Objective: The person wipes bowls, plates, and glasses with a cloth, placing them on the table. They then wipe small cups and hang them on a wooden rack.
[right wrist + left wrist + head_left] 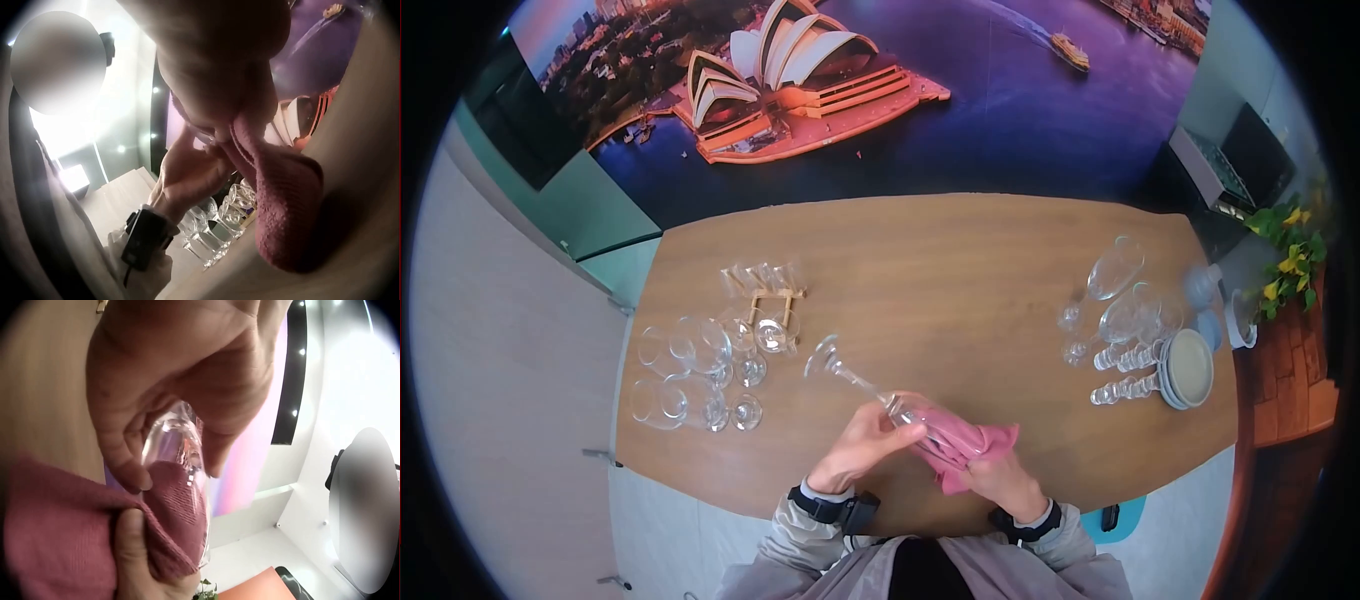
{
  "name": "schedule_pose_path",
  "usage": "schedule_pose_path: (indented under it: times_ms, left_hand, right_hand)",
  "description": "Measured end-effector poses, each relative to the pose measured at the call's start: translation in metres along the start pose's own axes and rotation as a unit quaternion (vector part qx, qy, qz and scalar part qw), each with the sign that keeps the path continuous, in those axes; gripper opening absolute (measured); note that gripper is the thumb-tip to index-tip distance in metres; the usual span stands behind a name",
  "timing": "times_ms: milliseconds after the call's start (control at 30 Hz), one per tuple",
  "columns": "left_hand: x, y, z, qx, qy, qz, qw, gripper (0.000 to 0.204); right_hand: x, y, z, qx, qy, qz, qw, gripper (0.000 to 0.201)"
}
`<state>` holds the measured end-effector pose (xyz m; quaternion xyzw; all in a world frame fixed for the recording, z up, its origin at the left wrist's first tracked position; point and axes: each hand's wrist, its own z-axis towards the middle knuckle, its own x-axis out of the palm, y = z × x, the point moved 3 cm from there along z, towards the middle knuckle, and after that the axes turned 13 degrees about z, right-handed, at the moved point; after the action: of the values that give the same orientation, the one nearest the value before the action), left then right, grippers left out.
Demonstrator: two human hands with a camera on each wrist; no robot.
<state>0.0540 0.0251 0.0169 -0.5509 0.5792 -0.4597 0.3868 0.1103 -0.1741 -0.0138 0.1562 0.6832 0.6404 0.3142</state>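
Observation:
Over the table's near edge, my left hand (862,438) holds a clear stemmed glass (862,383) tilted on its side, thumb and fingers around the lower bowl. The glass's foot points to the far left and its bowl toward my right hand (1008,482). That hand grips a pink cloth (970,440) at the mouth of the glass. Through the clear wall in the left wrist view, part of the cloth (175,494) shows inside the bowl. A loose end of the cloth (287,206) hangs below the right hand in the right wrist view.
Several stemmed glasses (700,350) lie on the table's left, beside a small wooden rack (778,294) with little glasses. On the right are more glasses (1115,268), clear knobbly-stemmed pieces (1122,390) and stacked plates (1190,368). A potted plant (1288,255) stands past the right edge.

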Motion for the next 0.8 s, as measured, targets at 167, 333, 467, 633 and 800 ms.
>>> schedule_pose_path:
  times_ms: [167, 333, 467, 633, 800]
  left_hand:
    - [0.009, -0.033, -0.009, 0.107, 0.017, -0.057, 0.993, 0.054]
    - [0.000, -0.013, -0.008, -0.022, 0.005, -0.077, 0.997, 0.056]
    - [-0.002, -0.011, -0.003, 0.041, -0.010, 0.003, 0.999, 0.054]
    - [0.006, -0.030, -0.008, 0.108, -0.017, -0.093, 0.990, 0.049]
    - [-0.006, 0.007, 0.000, -0.095, -0.001, 0.021, 0.995, 0.063]
  right_hand:
    - [0.010, 0.014, 0.003, -0.180, -0.105, 0.030, 0.978, 0.028]
    - [0.003, -0.005, -0.004, -0.031, 0.006, 0.046, 0.998, 0.042]
    - [0.007, 0.016, 0.005, -0.110, -0.055, 0.114, 0.986, 0.038]
    - [0.008, -0.002, 0.001, -0.064, 0.003, 0.132, 0.989, 0.047]
    - [0.004, -0.004, -0.001, -0.052, 0.025, 0.016, 0.998, 0.046]
